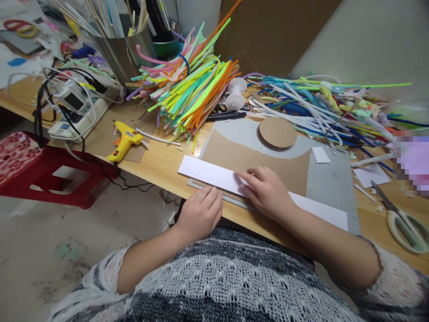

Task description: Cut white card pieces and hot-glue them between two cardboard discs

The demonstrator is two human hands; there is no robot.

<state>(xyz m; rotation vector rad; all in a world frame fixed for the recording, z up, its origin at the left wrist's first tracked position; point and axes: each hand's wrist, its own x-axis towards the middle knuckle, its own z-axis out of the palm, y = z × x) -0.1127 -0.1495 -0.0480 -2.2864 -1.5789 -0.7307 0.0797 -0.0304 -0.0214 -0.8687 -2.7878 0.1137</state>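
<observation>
A long white strip lies slantwise across the table's front edge, over brown cardboard and a grey mat. My right hand rests on the strip's middle, index finger stretched out and the others loosely bent. Just below the strip, at the table edge, my left hand has its fingers curled together by a metal ruler; what they hold, if anything, is hidden. A round cardboard disc sits behind the brown cardboard.
A yellow glue gun and a power strip with cables are at left. Bundled pipe cleaners stand behind, near a metal cup. Scissors lie at right. A red stool is beside the table.
</observation>
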